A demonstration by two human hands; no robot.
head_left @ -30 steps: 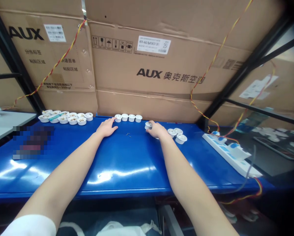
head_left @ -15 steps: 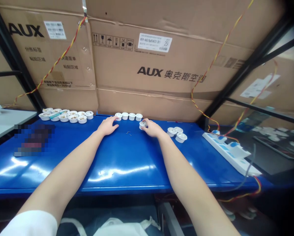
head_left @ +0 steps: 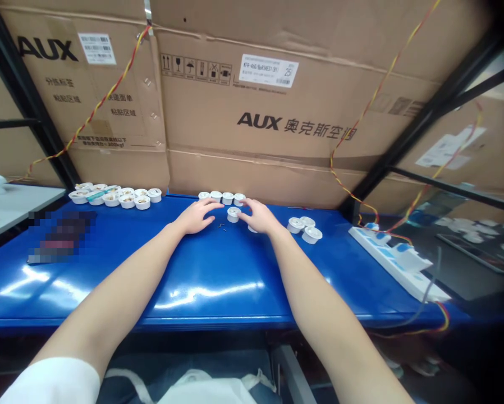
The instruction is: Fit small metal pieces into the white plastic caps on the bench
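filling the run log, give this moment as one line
left hand: open, near small bits | right hand: open, at white cup | behind: row of four cups | right: three-cup cluster

The right hand [head_left: 259, 215] partly hides a white cup [head_left: 252, 229].

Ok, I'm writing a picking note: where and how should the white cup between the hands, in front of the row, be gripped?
Probably by opposite sides of its round wall, below the rim, from the right: the white cup stands upright, the row of cups sits behind, and the right hand is close beside it.
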